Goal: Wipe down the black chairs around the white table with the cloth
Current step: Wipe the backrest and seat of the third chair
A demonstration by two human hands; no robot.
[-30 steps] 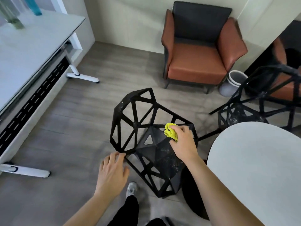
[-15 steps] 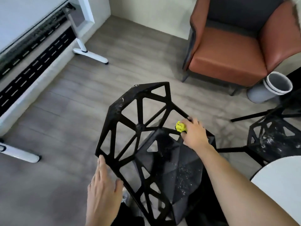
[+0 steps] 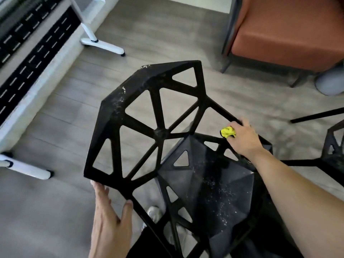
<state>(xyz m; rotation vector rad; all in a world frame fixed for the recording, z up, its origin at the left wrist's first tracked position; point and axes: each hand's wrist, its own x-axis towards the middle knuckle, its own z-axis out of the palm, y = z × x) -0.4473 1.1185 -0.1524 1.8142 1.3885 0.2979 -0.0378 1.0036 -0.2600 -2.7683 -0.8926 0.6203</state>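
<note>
A black chair [image 3: 160, 133] of open triangular struts fills the middle of the head view, its seat flecked with white dust. My right hand [image 3: 243, 138] grips a bunched yellow cloth [image 3: 228, 132] and presses it on the strut where the right arm of the chair meets the seat. My left hand [image 3: 109, 215] lies with straight fingers against the lower left edge of the backrest frame. A second black chair [image 3: 333, 146] shows partly at the right edge. The white table is out of view.
A brown armchair [image 3: 286, 34] stands at the top right with a grey bin [image 3: 329, 84] beside it. A white desk with its feet [image 3: 100, 41] runs along the left. Grey wood floor [image 3: 61, 112] lies between. My shoe [image 3: 152, 213] shows under the chair.
The view has closed in on the chair and tilted down. My right hand has slid the cloth slightly right along the strut. My left hand stays at the frame's lower left edge.
</note>
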